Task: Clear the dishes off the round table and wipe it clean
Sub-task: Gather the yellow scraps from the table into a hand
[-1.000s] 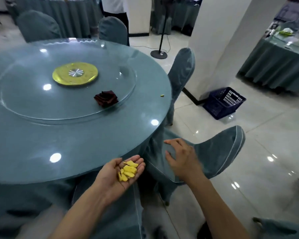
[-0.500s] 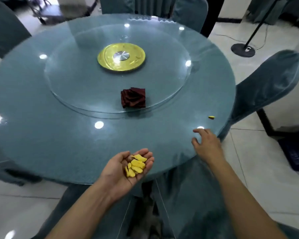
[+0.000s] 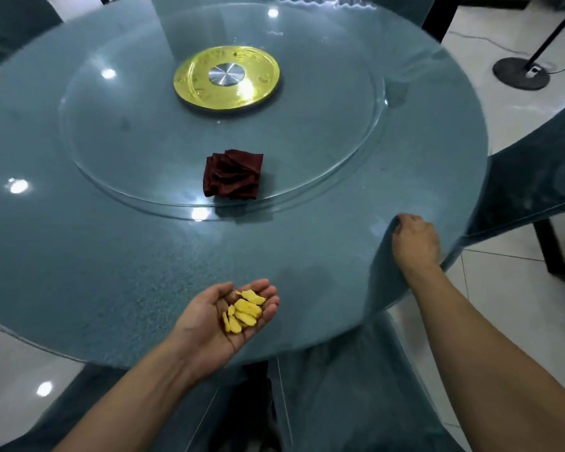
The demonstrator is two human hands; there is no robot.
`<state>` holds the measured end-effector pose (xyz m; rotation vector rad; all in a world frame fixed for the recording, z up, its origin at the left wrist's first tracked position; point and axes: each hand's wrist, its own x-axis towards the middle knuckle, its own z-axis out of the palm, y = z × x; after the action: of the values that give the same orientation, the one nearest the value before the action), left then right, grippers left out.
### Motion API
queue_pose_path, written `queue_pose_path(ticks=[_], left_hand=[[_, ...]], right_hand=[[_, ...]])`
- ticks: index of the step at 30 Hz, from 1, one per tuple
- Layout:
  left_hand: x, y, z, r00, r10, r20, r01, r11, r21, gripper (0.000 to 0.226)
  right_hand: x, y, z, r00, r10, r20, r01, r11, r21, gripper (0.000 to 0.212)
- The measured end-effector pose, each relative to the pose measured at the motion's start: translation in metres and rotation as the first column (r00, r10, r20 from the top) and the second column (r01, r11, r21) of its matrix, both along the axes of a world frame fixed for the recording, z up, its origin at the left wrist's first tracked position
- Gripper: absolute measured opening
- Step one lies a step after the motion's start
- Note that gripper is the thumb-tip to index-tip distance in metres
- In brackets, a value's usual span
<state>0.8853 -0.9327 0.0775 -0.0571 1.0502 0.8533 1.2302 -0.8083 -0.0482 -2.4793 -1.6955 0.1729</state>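
Glass covers the whole round table (image 3: 79,262), and no dishes show on it, so I judge the clearing mostly done and crumb-picking the step in hand. Over the near edge my left hand (image 3: 224,316) lies palm up, fingers loosely cupped under a small heap of yellow food scraps (image 3: 242,313). Further in, a crumpled dark red cloth (image 3: 233,174) sits on the near rim of the glass turntable (image 3: 307,141), with the gold hub (image 3: 226,76) at the centre. Toward the right edge my right hand (image 3: 413,241) is knuckles up on the glass, fingers curled under; whether they pinch a scrap I cannot tell. Next, I think, the scraps need dumping somewhere off the table, keeping the left palm level, before I take the cloth and wipe.
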Motion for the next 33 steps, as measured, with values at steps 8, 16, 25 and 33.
queue_pose_path(ticks=[8,16,25,33], left_hand=[[-0.005,0.008,0.004,1.0,0.001,0.021,-0.001,1.0,-0.027,0.056],[-0.041,0.016,0.012,0.997,0.068,0.046,-0.065,0.995,-0.072,0.057],[-0.103,0.054,0.028,0.991,0.133,-0.008,-0.132,0.982,-0.133,0.044],[-0.15,0.108,0.03,0.975,0.221,-0.016,-0.222,0.974,-0.04,0.038]], right_hand=[[-0.023,-0.032,0.0,0.996,-0.067,-0.06,0.071,0.994,0.077,0.02],[-0.101,-0.066,0.021,0.933,-0.004,-0.361,0.009,1.0,0.014,0.023],[-0.302,-0.076,0.149,0.551,0.404,-0.73,-0.309,0.911,0.272,0.037],[-0.354,0.0,0.171,0.531,0.611,-0.586,-0.567,0.771,0.29,0.017]])
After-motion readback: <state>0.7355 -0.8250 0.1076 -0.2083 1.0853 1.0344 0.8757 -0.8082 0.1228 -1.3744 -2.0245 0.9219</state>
